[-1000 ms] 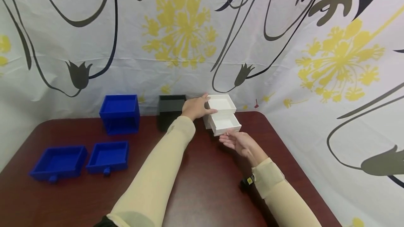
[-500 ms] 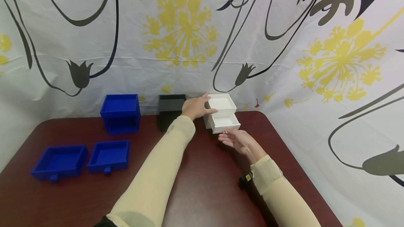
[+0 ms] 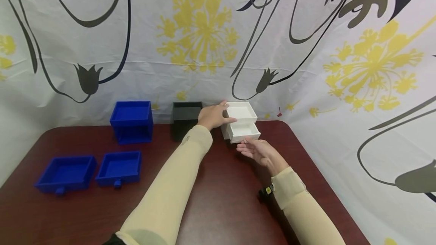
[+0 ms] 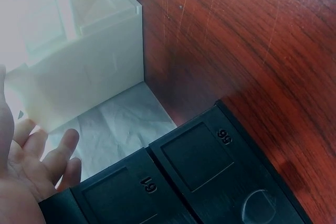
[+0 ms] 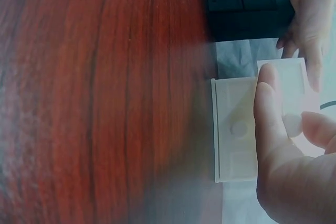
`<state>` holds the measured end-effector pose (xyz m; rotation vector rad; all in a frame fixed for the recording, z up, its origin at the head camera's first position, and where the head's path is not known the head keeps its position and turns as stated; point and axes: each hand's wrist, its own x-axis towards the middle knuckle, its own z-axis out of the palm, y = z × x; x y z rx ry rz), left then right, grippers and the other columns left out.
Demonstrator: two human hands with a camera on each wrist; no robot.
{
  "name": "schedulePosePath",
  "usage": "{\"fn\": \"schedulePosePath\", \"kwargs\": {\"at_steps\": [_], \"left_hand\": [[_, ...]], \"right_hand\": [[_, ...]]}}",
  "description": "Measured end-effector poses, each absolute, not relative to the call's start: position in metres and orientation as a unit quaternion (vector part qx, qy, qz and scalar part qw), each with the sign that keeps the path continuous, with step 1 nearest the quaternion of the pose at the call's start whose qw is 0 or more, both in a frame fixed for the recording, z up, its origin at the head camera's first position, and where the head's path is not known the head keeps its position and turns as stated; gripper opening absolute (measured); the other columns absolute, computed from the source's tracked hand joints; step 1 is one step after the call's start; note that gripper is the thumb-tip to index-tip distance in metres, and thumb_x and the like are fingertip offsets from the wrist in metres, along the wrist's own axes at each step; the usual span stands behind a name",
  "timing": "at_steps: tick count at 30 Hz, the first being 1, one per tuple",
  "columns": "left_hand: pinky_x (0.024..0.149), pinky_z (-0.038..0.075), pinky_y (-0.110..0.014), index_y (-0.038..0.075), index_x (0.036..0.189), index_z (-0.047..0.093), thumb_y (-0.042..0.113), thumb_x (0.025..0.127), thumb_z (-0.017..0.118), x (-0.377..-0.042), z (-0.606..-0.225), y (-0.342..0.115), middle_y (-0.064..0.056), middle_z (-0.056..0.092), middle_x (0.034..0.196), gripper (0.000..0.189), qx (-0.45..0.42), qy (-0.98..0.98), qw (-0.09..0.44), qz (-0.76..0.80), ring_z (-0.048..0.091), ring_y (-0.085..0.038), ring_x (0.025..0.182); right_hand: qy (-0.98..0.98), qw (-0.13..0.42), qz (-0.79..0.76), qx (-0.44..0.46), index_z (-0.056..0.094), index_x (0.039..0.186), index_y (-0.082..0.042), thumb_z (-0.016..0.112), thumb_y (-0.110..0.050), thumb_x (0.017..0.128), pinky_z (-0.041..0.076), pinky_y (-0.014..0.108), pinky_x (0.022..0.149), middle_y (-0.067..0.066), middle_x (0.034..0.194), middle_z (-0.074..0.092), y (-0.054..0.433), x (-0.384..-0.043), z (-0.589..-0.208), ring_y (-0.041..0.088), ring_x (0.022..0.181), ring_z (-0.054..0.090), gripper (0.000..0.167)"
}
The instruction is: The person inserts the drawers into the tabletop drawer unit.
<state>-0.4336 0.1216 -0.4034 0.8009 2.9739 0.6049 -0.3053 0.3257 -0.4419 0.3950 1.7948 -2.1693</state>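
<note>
And here at one o'clock on the desk (image 3: 221, 199) stands the white cabinet (image 3: 229, 133), its upper white drawer (image 3: 244, 130) partway out towards six o'clock. By the look of it that's thin, stiff plastic: light, not likely to bend, fairly smooth, perhaps chippable along those slim walls. So light a cabinet might well skid on the glossy top, and a hand against its side seems good insurance. The place to take the drawer is surely the little round knob (image 5: 292, 125), and a straight pull or push on it should keep the runners from binding.

Look at the right hand (image 3: 262, 153)! Thumb and forefinger pinch that knob, the other fingers loose beneath, palm rolled upward, forearm (image 3: 299, 203) slanting in from five o'clock. And the left hand (image 3: 212, 117), in from seven, back of the hand on top: fingers spread wide along the cabinet's nine o'clock side, thumb laid by the near rim, forefinger reaching to the far corner. How hard it presses, I can't tell. It's a narrow berth, too, with the black cabinet (image 3: 186, 112) just beside that wrist.
</note>
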Motion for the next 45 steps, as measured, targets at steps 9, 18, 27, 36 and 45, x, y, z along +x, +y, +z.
{"fn": "schedulePosePath", "kwargs": {"at_steps": [9, 18, 27, 36, 45], "left_hand": [[0.078, 0.052, -0.035, 0.032, 0.156, 0.043, 0.081, 0.084, 0.056, -0.435, -0.405, 0.122, 0.014, 0.025, 0.166, 0.088, 0.257, 0.947, -0.008, 0.193, 0.055, -0.025, 0.132], [0.074, 0.051, -0.034, 0.032, 0.156, 0.042, 0.081, 0.084, 0.056, -0.434, -0.404, 0.123, 0.013, 0.026, 0.165, 0.088, 0.256, 0.948, -0.011, 0.191, 0.058, -0.026, 0.127], [0.076, 0.052, -0.034, 0.031, 0.156, 0.042, 0.081, 0.085, 0.055, -0.433, -0.402, 0.123, 0.013, 0.025, 0.166, 0.088, 0.256, 0.949, -0.005, 0.182, 0.057, -0.025, 0.128], [0.08, 0.052, -0.035, 0.032, 0.156, 0.042, 0.081, 0.085, 0.055, -0.434, -0.402, 0.123, 0.014, 0.025, 0.166, 0.088, 0.25, 0.951, -0.006, 0.182, 0.057, -0.025, 0.129], [0.079, 0.052, -0.036, 0.031, 0.156, 0.043, 0.079, 0.086, 0.056, -0.432, -0.403, 0.123, 0.012, 0.027, 0.165, 0.086, 0.253, 0.95, -0.017, 0.185, 0.058, -0.026, 0.128]], "right_hand": [[0.618, 0.152, -0.761, 0.128, 0.049, 0.13, 0.013, 0.046, -0.019, 0.11, 0.059, 0.03, 0.084, 0.012, 0.099, 0.074, 0.327, -0.307, -0.442, 0.019, 0.094, 0.073, 0.037], [0.611, 0.153, -0.767, 0.122, 0.048, 0.131, 0.014, 0.046, -0.019, 0.11, 0.058, 0.03, 0.086, 0.012, 0.099, 0.074, 0.328, -0.311, -0.441, 0.019, 0.095, 0.073, 0.039], [0.605, 0.152, -0.771, 0.129, 0.051, 0.125, 0.011, 0.046, -0.018, 0.11, 0.058, 0.03, 0.084, 0.012, 0.097, 0.074, 0.328, -0.315, -0.443, 0.019, 0.092, 0.073, 0.033], [0.604, 0.155, -0.77, 0.138, 0.052, 0.126, 0.011, 0.047, -0.018, 0.11, 0.058, 0.029, 0.084, 0.013, 0.099, 0.074, 0.327, -0.318, -0.441, 0.019, 0.093, 0.073, 0.033], [0.595, 0.158, -0.775, 0.143, 0.045, 0.137, 0.014, 0.048, -0.015, 0.109, 0.059, 0.03, 0.083, 0.014, 0.1, 0.074, 0.327, -0.322, -0.441, 0.019, 0.093, 0.073, 0.041]]}}
